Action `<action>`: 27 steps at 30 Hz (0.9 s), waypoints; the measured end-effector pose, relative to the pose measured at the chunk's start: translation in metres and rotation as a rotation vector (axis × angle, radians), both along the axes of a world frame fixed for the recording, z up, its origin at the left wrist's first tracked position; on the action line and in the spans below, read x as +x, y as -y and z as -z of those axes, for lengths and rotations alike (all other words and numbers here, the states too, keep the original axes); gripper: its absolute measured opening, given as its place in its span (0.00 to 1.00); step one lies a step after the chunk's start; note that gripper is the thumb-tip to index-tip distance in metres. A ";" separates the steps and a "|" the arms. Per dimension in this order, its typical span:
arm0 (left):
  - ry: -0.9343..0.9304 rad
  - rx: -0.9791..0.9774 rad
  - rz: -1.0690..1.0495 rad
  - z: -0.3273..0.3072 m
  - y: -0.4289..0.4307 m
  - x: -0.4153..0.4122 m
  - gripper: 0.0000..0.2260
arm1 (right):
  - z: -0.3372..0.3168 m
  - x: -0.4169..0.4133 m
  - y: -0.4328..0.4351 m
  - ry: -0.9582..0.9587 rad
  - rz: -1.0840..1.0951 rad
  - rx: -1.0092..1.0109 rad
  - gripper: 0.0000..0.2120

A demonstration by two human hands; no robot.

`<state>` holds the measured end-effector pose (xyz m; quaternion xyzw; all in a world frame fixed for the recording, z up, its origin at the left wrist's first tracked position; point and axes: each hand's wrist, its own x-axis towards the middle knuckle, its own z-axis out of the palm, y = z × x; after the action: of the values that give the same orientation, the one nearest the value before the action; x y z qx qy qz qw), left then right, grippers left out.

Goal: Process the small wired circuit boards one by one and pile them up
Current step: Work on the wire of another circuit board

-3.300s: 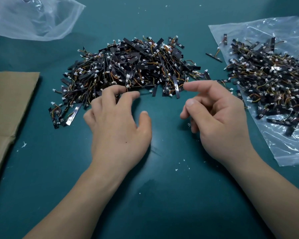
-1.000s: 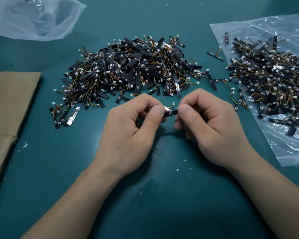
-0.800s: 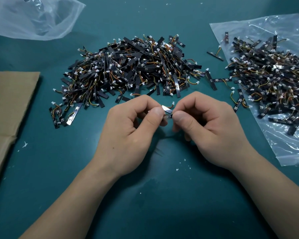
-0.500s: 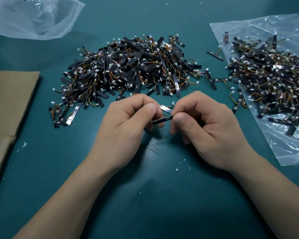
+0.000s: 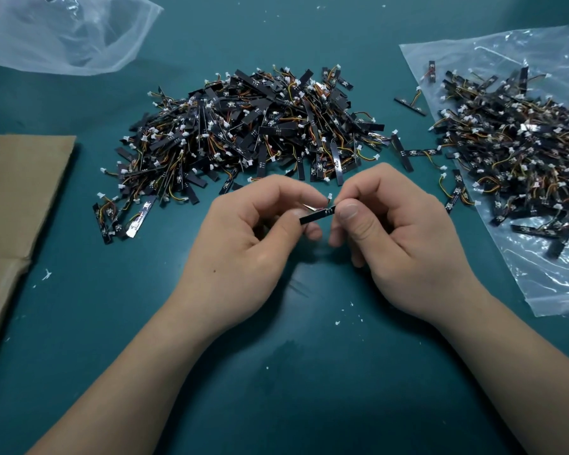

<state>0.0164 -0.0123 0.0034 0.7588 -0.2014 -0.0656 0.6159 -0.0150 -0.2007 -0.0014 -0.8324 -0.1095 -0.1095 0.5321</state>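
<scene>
A: What moved?
B: The left hand [image 5: 243, 238] and right hand [image 5: 398, 234] were open at the pile [image 5: 250, 133]; now both pinch one board [image 5: 317, 215], held above mid-table.
A: Grip?
B: Left thumb and forefinger curl on its 8 o'clock end, right on the 2 o'clock end. Long axis 8-to-2.
A: Pile?
B: At 12, both hands about equally near.

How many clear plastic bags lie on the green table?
2. One crumpled clear plastic bag lies at the far left; the other bag lies flat on the right, under a pile of black wired boards.
</scene>
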 end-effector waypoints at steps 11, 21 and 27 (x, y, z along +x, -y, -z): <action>-0.029 -0.019 -0.027 -0.004 0.000 -0.002 0.06 | 0.000 0.001 0.000 -0.016 0.025 -0.001 0.05; 0.046 0.084 -0.096 -0.002 0.002 -0.002 0.05 | -0.001 0.000 0.001 -0.028 0.012 -0.056 0.04; 0.080 0.090 -0.123 -0.002 0.002 -0.001 0.05 | -0.002 -0.001 0.000 -0.038 0.004 -0.044 0.05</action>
<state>0.0151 -0.0144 0.0054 0.7987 -0.1758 -0.0064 0.5754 -0.0156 -0.2008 0.0004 -0.8460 -0.1002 -0.0925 0.5155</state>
